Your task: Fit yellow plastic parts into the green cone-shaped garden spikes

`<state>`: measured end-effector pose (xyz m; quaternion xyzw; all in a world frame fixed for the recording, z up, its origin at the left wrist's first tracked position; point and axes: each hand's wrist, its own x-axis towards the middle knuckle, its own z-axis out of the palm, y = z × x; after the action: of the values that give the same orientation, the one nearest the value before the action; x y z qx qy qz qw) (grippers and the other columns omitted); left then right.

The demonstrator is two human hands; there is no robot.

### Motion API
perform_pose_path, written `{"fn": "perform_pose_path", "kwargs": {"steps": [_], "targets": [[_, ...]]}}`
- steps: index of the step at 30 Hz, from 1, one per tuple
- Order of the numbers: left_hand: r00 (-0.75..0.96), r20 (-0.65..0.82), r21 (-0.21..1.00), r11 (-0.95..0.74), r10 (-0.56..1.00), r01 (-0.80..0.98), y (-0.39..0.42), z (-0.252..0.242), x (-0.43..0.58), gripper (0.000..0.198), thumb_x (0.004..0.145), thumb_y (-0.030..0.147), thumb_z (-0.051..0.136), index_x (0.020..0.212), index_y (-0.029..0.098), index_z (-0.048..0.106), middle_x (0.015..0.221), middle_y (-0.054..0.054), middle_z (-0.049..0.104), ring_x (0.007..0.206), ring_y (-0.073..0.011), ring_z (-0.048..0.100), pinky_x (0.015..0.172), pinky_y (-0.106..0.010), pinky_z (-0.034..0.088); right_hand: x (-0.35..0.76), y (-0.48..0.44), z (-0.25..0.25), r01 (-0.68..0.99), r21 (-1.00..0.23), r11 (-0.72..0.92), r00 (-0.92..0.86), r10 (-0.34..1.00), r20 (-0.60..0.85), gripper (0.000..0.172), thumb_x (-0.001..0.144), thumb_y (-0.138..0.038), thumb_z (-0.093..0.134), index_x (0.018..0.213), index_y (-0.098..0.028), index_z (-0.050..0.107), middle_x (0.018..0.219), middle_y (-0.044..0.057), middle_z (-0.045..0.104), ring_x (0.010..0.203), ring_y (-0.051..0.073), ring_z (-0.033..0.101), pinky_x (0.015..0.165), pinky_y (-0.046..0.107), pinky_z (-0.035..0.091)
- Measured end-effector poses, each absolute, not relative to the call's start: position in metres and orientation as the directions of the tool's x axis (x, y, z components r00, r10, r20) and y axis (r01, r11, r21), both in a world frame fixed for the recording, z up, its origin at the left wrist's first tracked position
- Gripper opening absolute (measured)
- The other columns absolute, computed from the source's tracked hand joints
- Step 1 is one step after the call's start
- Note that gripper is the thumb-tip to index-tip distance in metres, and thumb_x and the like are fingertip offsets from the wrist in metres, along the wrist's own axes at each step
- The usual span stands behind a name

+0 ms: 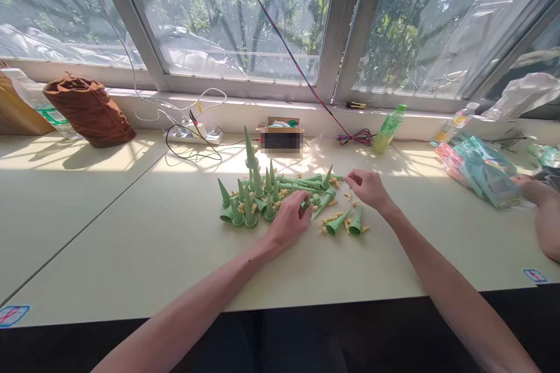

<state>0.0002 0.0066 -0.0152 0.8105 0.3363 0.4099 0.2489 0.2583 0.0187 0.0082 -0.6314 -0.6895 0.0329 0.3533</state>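
A cluster of green plastic spikes (pixel 251 218), hollow cones with flared collars, covers the middle of the table; some stand upright and others lie flat. Small pale-yellow plastic pieces (pixel 332 218) are scattered among them. At the right side of the cluster, my left hand (pixel 291 218) has its fingers closed around a green spike (pixel 308 201), partly hidden by them. My right hand (pixel 367 187) pinches the thin tip of a lying green spike (pixel 338 177) at the cluster's far right. Two loose spikes (pixel 356 222) lie between my forearms.
Along the window sill are a brown drawstring bag (pixel 90 111), a power strip (pixel 192 135) with cables, a small box (pixel 280 139), coiled wire (pixel 355 137) and a green bottle (pixel 389 129). At right, another person's hand (pixel 529 188) touches plastic bags (pixel 485 172).
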Motion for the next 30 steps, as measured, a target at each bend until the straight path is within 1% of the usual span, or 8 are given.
{"fn": "perform_pose_path", "kwargs": {"steps": [3, 7, 11, 15, 19, 23, 27, 30], "targets": [[0.434, 0.498, 0.683, -0.648, 0.751, 0.337, 0.006, -0.015, 0.001, 0.008, 0.089, 0.019, 0.051, 0.094, 0.017, 0.057, 0.086, -0.003, 0.06, 0.059, -0.0106, 0.049, 0.06, -0.025, 0.042, 0.263, 0.017, -0.004, 0.866, -0.471, 0.17, 0.075, 0.886, 0.458, 0.026, 0.086, -0.038, 0.056, 0.072, -0.018, 0.066, 0.059, 0.002, 0.062, 0.054, 0.015, 0.052, 0.056, 0.027, 0.038], [0.419, 0.498, 0.68, -0.641, 0.76, 0.355, 0.006, -0.015, 0.003, 0.005, 0.09, 0.021, 0.052, 0.09, 0.017, 0.056, 0.085, -0.002, 0.058, 0.063, -0.0112, 0.051, 0.06, -0.024, 0.043, 0.261, 0.014, -0.01, 0.828, -0.496, 0.26, -0.043, 0.913, 0.406, 0.025, 0.087, -0.037, 0.056, 0.076, -0.017, 0.068, 0.062, 0.002, 0.065, 0.055, 0.014, 0.052, 0.058, 0.026, 0.04], [0.405, 0.488, 0.706, -0.623, 0.773, 0.336, 0.006, -0.012, 0.003, 0.013, 0.092, 0.03, 0.054, 0.095, 0.017, 0.056, 0.091, -0.003, 0.058, 0.06, -0.0091, 0.051, 0.059, -0.024, 0.043, 0.261, 0.009, -0.004, 0.817, -0.493, 0.299, -0.091, 0.911, 0.402, 0.023, 0.087, -0.035, 0.056, 0.079, -0.017, 0.069, 0.065, 0.002, 0.066, 0.056, 0.014, 0.052, 0.059, 0.026, 0.041], [0.415, 0.488, 0.709, -0.626, 0.768, 0.325, 0.005, -0.009, 0.002, 0.022, 0.09, 0.035, 0.058, 0.101, 0.017, 0.056, 0.097, -0.004, 0.058, 0.055, -0.0072, 0.05, 0.058, -0.024, 0.044, 0.268, 0.002, 0.004, 0.817, -0.49, 0.305, -0.151, 0.932, 0.329, 0.02, 0.085, -0.035, 0.059, 0.079, -0.018, 0.066, 0.069, 0.002, 0.066, 0.057, 0.013, 0.052, 0.057, 0.025, 0.042], [0.446, 0.5, 0.667, -0.659, 0.742, 0.348, 0.005, -0.008, 0.001, 0.024, 0.086, 0.032, 0.061, 0.105, 0.018, 0.056, 0.099, -0.005, 0.058, 0.05, -0.0062, 0.044, 0.058, -0.026, 0.044, 0.276, -0.004, 0.007, 0.817, -0.509, 0.27, -0.186, 0.96, 0.211, 0.016, 0.081, -0.033, 0.064, 0.086, -0.018, 0.067, 0.077, 0.002, 0.068, 0.057, 0.012, 0.055, 0.058, 0.025, 0.045], [0.465, 0.481, 0.646, -0.659, 0.743, 0.385, 0.005, -0.01, 0.001, 0.026, 0.082, 0.026, 0.063, 0.105, 0.018, 0.055, 0.099, -0.004, 0.059, 0.05, -0.0067, 0.042, 0.059, -0.026, 0.043, 0.279, -0.006, 0.007, 0.811, -0.536, 0.232, -0.186, 0.973, 0.139, 0.017, 0.078, -0.032, 0.065, 0.088, -0.019, 0.067, 0.079, 0.002, 0.068, 0.059, 0.013, 0.058, 0.058, 0.025, 0.046], [0.488, 0.43, 0.655, -0.634, 0.76, 0.41, 0.005, -0.011, 0.001, 0.026, 0.082, 0.023, 0.062, 0.107, 0.018, 0.056, 0.094, -0.003, 0.061, 0.057, -0.01, 0.047, 0.061, -0.026, 0.043, 0.28, -0.006, 0.004, 0.815, -0.548, 0.188, -0.18, 0.981, 0.069, 0.017, 0.077, -0.03, 0.064, 0.089, -0.019, 0.066, 0.078, 0.002, 0.068, 0.063, 0.014, 0.06, 0.059, 0.025, 0.048], [0.486, 0.416, 0.651, -0.625, 0.769, 0.431, 0.005, -0.012, 0.001, 0.022, 0.084, 0.022, 0.06, 0.105, 0.018, 0.058, 0.089, -0.003, 0.061, 0.063, -0.0134, 0.052, 0.065, -0.027, 0.044, 0.28, -0.006, 0.002, 0.81, -0.555, 0.19, -0.183, 0.981, 0.069, 0.016, 0.077, -0.027, 0.062, 0.09, -0.019, 0.066, 0.077, 0.002, 0.068, 0.064, 0.015, 0.061, 0.06, 0.025, 0.049]]}}
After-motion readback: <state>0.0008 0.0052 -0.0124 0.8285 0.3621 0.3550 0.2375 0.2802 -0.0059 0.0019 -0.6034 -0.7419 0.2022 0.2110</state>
